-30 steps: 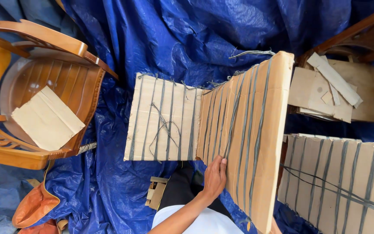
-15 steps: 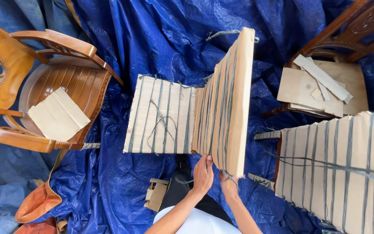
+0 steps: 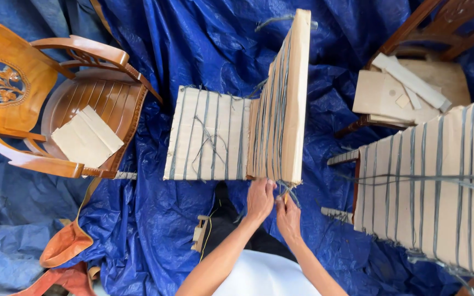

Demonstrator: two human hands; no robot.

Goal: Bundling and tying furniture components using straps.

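Your left hand [image 3: 260, 198] and right hand [image 3: 288, 216] meet at the near end of the upright cardboard bundle [image 3: 282, 104] — fingers pinched on the grey strapping [image 3: 287, 189] hanging there. The bundle stands on edge at centre, touching a flat bundle [image 3: 207, 134] at nine o'clock — blue tarp [image 3: 154, 208] beneath.

Bright, even daylight fills the scene, with no harsh glare. The blue tarp [image 3: 193, 44] shows soft sheen along its creases. Shadows are faint and short, darkest under the upright cardboard bundle [image 3: 283, 98]. Focus is sharp throughout; the frame edges bend slightly from the wide lens.
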